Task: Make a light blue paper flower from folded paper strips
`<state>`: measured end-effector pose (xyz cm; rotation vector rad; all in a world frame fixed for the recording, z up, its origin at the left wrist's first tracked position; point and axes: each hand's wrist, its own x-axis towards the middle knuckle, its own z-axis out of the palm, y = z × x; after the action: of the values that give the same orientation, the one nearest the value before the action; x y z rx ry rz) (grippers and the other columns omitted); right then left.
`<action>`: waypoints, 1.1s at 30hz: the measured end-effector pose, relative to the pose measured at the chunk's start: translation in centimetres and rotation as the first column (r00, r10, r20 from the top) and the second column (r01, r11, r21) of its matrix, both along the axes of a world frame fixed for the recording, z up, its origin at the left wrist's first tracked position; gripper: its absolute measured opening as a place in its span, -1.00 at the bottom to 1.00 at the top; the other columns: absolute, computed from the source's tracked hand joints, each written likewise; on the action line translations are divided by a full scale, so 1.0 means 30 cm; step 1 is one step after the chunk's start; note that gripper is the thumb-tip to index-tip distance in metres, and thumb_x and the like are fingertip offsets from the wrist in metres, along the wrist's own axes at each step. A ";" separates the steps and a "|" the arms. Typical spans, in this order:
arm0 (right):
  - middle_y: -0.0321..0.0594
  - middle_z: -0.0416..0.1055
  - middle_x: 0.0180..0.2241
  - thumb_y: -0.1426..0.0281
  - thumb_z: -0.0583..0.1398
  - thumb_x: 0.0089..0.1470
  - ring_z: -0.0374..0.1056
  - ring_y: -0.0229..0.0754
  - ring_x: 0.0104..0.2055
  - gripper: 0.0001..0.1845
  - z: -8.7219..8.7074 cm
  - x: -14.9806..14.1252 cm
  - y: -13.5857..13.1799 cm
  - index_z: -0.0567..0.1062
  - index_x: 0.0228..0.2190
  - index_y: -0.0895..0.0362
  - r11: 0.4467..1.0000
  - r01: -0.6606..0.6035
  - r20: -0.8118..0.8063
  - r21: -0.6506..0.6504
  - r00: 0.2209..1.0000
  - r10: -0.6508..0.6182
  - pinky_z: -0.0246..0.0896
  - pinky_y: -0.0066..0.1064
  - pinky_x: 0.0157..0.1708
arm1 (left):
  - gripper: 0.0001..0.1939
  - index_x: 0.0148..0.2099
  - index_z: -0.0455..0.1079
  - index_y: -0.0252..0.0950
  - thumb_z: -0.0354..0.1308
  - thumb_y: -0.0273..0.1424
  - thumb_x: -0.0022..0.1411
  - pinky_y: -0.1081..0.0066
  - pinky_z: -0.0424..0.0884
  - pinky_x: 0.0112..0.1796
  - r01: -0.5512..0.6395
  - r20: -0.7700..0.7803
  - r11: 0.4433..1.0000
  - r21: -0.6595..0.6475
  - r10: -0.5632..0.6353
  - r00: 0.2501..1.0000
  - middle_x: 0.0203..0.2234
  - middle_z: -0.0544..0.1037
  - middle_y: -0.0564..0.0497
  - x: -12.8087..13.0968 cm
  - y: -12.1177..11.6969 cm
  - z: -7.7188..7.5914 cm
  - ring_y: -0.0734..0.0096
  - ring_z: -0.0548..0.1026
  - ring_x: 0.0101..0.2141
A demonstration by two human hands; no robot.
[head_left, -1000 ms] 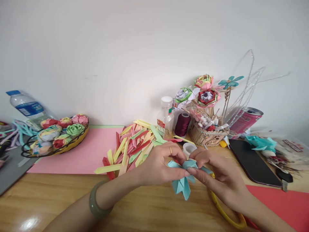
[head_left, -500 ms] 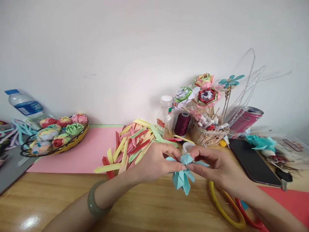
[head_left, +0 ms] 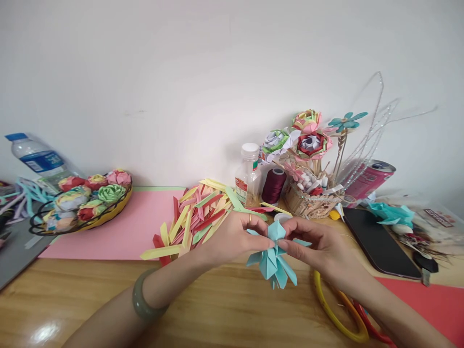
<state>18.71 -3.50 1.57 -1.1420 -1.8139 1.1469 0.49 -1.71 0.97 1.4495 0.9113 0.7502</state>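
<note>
Between my hands is a light blue folded paper flower (head_left: 272, 263), its pointed petals spreading out and hanging downward above the table. My left hand (head_left: 241, 237) pinches it from the left, thumb at its centre and a ring on one finger. From the right, my right hand (head_left: 315, 241) grips it with thumb and fingers close to the other thumb. The far side of the flower, where the fingertips curl behind, is hidden. Just behind the hands lies a heap of folded paper strips (head_left: 197, 217) in yellow, red, pink and green.
Paper flowers fill a basket (head_left: 118, 208) on the pink sheet (head_left: 152, 217). Along the wall stand a clear bottle (head_left: 248, 174), purple thread spool (head_left: 273, 186) and flower pot (head_left: 311, 205). A phone (head_left: 380, 241) and yellow-handled scissors (head_left: 337, 314) lie at right.
The paper flower has been turned slightly between my fingers, so more of its lower petals fan out to both sides. Both hands keep hold of it in nearly the same place.
</note>
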 end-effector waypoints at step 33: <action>-0.33 0.36 -0.55 0.39 0.14 -0.04 0.30 -0.28 -0.49 -0.91 -0.010 -0.032 -0.033 0.35 -0.54 0.11 0.979 0.085 0.095 0.184 0.990 -0.104 0.27 -0.47 -0.49 | -0.90 -0.54 0.33 -0.37 0.21 -0.56 -0.20 0.54 0.27 -0.51 -0.121 0.062 0.988 -0.098 0.127 0.990 -0.64 0.42 0.10 0.026 -0.028 0.024 0.58 0.35 -0.58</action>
<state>17.76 -4.51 1.26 -1.1870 -1.8779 0.8645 1.28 -2.56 1.68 1.2865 0.9782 0.8327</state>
